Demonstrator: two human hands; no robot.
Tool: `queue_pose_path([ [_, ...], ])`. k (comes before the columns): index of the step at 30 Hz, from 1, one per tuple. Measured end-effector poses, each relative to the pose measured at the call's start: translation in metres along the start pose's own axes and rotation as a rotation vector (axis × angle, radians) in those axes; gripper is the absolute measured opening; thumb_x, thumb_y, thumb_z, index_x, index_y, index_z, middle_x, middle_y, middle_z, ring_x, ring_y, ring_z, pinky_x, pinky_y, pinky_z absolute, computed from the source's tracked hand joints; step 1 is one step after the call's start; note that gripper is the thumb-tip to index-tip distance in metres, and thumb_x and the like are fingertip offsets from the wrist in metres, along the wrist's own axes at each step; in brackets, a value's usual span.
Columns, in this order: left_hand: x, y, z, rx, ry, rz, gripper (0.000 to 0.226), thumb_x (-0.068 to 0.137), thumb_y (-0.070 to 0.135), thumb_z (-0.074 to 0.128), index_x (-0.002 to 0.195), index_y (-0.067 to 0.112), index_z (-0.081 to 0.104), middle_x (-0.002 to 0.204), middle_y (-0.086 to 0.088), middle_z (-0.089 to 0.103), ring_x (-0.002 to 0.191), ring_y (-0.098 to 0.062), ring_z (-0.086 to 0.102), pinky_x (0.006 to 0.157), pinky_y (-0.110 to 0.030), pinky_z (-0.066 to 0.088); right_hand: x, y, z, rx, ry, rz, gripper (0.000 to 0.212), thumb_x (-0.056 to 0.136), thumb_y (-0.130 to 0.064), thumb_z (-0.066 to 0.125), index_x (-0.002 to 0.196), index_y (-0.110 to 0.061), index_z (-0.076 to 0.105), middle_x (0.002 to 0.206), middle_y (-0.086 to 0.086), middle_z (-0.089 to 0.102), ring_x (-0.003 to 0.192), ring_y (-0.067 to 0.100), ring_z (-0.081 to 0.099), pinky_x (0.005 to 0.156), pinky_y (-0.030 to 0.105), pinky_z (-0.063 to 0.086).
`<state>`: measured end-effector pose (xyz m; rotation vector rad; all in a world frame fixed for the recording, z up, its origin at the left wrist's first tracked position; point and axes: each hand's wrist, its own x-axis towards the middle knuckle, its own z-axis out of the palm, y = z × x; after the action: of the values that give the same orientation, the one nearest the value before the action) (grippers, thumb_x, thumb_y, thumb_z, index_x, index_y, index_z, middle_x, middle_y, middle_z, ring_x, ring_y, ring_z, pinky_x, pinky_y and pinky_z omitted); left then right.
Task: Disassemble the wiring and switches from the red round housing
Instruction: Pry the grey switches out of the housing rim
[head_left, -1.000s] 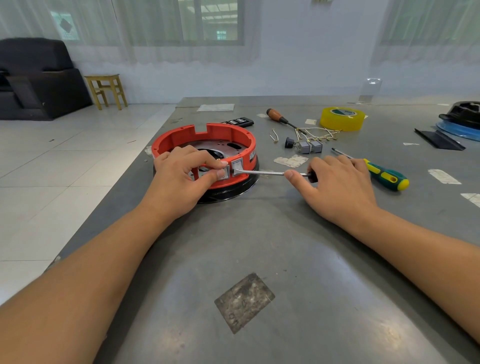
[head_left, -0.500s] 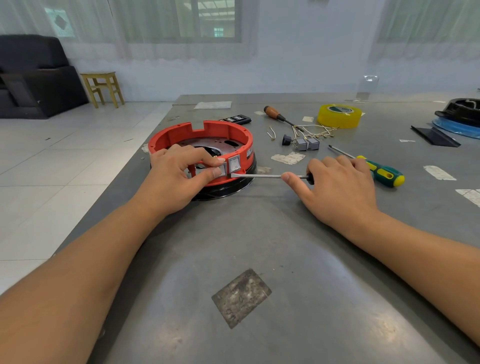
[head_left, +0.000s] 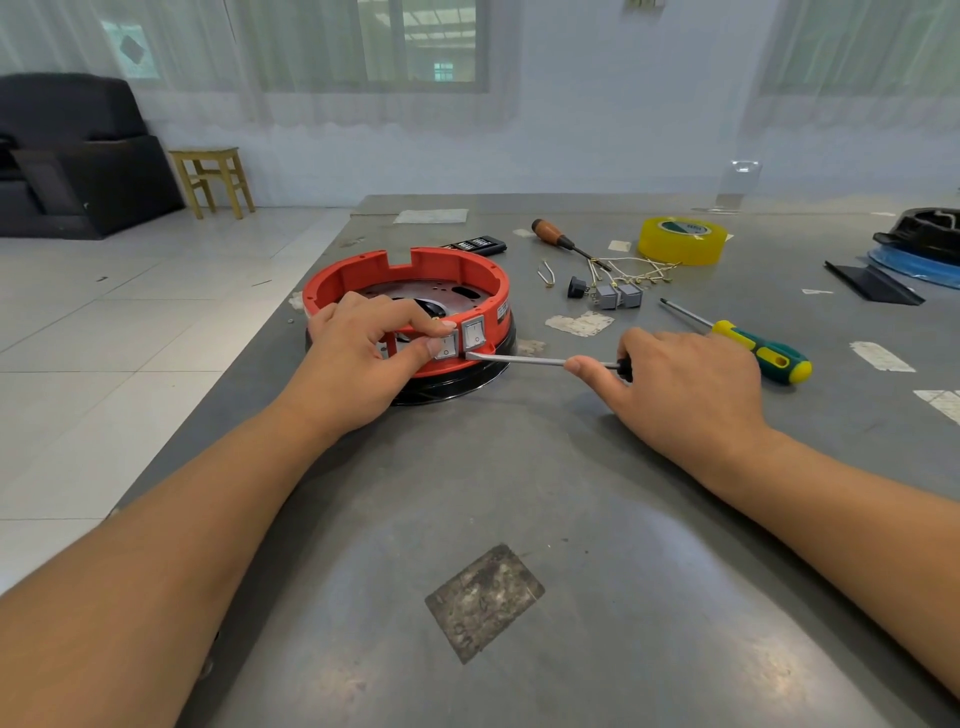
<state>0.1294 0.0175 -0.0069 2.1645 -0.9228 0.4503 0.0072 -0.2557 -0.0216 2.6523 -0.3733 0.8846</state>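
Presently, the red round housing (head_left: 410, 312) is found on the grey table (head_left: 519, 493), left of centre, seated on a black base. Two grey rocker switches are seen in its near wall: the left switch (head_left: 447, 345) and the right switch (head_left: 474, 332), side by side.

The left hand (head_left: 358, 358) is clamped on the housing wall; the left switch is pinched between thumb and forefinger. The right hand (head_left: 680, 389) is closed round the handle of a flat screwdriver (head_left: 524, 359), forefinger laid along the shaft. The tip is set at the lower edge of the right switch, approx. at the seam w/ the wall.

Risks noted, by judgement:
- Tip slip. If force is applied along the shaft and the seam is lost, the blade may be driven toward the left thumb, which lies just beside it.
- Bezel damage. If too much leverage is put on one corner, the switch frame or the red plastic may be cracked.
- Housing shift. The unit is restrained by one hand only; rotation on its base is possible under side load.
- Wiring behind the switches is not visible; strain on leads cannot be ruled out if a switch is popped abruptly.

Removed switches w/ wires (head_left: 618, 293) are lying well apart, near a yellow tape roll (head_left: 681, 240).
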Motion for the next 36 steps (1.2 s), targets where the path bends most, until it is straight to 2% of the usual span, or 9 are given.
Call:
queue_pose_path([
  [4, 0.000, 0.002, -0.001, 0.005, -0.016, -0.015, 0.016, 0.098, 0.032, 0.071, 0.106, 0.046, 0.069, 0.100, 0.030, 0.060, 0.105, -0.013, 0.046, 0.104, -0.044, 0.028, 0.000, 0.002, 0.004, 0.016, 0.020, -0.007, 0.087, 0.082, -0.089, -0.006, 0.069, -0.026, 0.052, 0.053, -0.009, 0.047, 0.046, 0.010, 0.041, 0.047, 0.022, 0.022],
  [7, -0.001, 0.005, -0.001, -0.007, -0.010, -0.024, 0.019, 0.098, 0.032, 0.072, 0.104, 0.049, 0.066, 0.099, 0.034, 0.057, 0.104, -0.012, 0.045, 0.104, -0.046, 0.031, 0.002, 0.003, 0.008, 0.033, 0.042, -0.024, 0.084, 0.085, -0.089, 0.001, 0.068, -0.026, 0.053, 0.053, -0.009, 0.048, 0.048, 0.013, 0.045, 0.048, 0.023, 0.025],
  [11, -0.002, 0.010, -0.002, -0.038, -0.010, -0.031, 0.023, 0.098, 0.029, 0.073, 0.101, 0.051, 0.065, 0.097, 0.029, 0.059, 0.104, -0.014, 0.046, 0.108, -0.053, 0.036, 0.007, 0.006, 0.012, 0.056, 0.085, -0.061, 0.078, 0.089, -0.085, 0.013, 0.066, -0.024, 0.055, 0.054, -0.006, 0.052, 0.051, 0.019, 0.050, 0.049, 0.025, 0.026],
  [15, -0.003, 0.013, -0.004, -0.059, -0.025, -0.048, 0.027, 0.098, 0.028, 0.073, 0.098, 0.054, 0.063, 0.099, 0.020, 0.063, 0.110, -0.020, 0.050, 0.109, -0.060, 0.038, 0.012, 0.009, 0.018, 0.090, 0.063, -0.073, 0.081, 0.085, -0.088, 0.007, 0.068, -0.025, 0.054, 0.056, -0.007, 0.053, 0.054, 0.019, 0.054, 0.049, 0.026, 0.024],
  [18, -0.002, 0.014, -0.006, -0.065, -0.047, -0.072, 0.030, 0.098, 0.030, 0.072, 0.098, 0.058, 0.062, 0.104, 0.014, 0.065, 0.116, -0.024, 0.053, 0.109, -0.061, 0.039, 0.018, 0.012, 0.025, 0.147, -0.017, -0.064, 0.083, 0.078, -0.092, 0.003, 0.073, -0.027, 0.055, 0.060, -0.009, 0.055, 0.061, 0.018, 0.058, 0.051, 0.026, 0.034],
  [21, -0.002, 0.015, -0.006, -0.073, -0.060, -0.086, 0.026, 0.098, 0.031, 0.072, 0.101, 0.055, 0.064, 0.105, 0.016, 0.065, 0.119, -0.024, 0.053, 0.110, -0.060, 0.040, 0.023, 0.014, 0.029, 0.189, 0.000, -0.073, 0.085, 0.078, -0.093, 0.005, 0.075, -0.027, 0.058, 0.062, -0.008, 0.059, 0.063, 0.018, 0.059, 0.054, 0.027, 0.041],
  [25, -0.002, 0.014, -0.006, -0.082, -0.064, -0.105, 0.026, 0.098, 0.032, 0.072, 0.102, 0.056, 0.064, 0.111, 0.013, 0.066, 0.123, -0.024, 0.052, 0.111, -0.060, 0.040, 0.031, 0.015, 0.036, 0.248, 0.045, -0.096, 0.078, 0.083, -0.091, 0.015, 0.074, -0.027, 0.059, 0.067, -0.006, 0.061, 0.067, 0.021, 0.057, 0.066, 0.034, 0.043],
  [30, -0.002, 0.015, -0.006, -0.078, -0.067, -0.122, 0.024, 0.098, 0.032, 0.072, 0.104, 0.054, 0.065, 0.111, 0.013, 0.064, 0.121, -0.023, 0.051, 0.111, -0.060, 0.040, 0.037, 0.015, 0.042, 0.309, 0.058, -0.081, 0.069, 0.084, -0.090, 0.024, 0.077, -0.028, 0.055, 0.070, -0.009, 0.053, 0.071, 0.016, 0.046, 0.073, 0.034, 0.032],
  [36, -0.001, 0.018, -0.008, -0.091, -0.085, -0.152, 0.028, 0.098, 0.032, 0.071, 0.099, 0.059, 0.062, 0.118, 0.009, 0.063, 0.127, -0.027, 0.049, 0.113, -0.059, 0.040, 0.038, 0.014, 0.042, 0.394, 0.057, -0.047, 0.064, 0.084, -0.087, 0.033, 0.086, -0.027, 0.054, 0.081, -0.009, 0.055, 0.082, 0.015, 0.049, 0.085, 0.036, 0.034],
])
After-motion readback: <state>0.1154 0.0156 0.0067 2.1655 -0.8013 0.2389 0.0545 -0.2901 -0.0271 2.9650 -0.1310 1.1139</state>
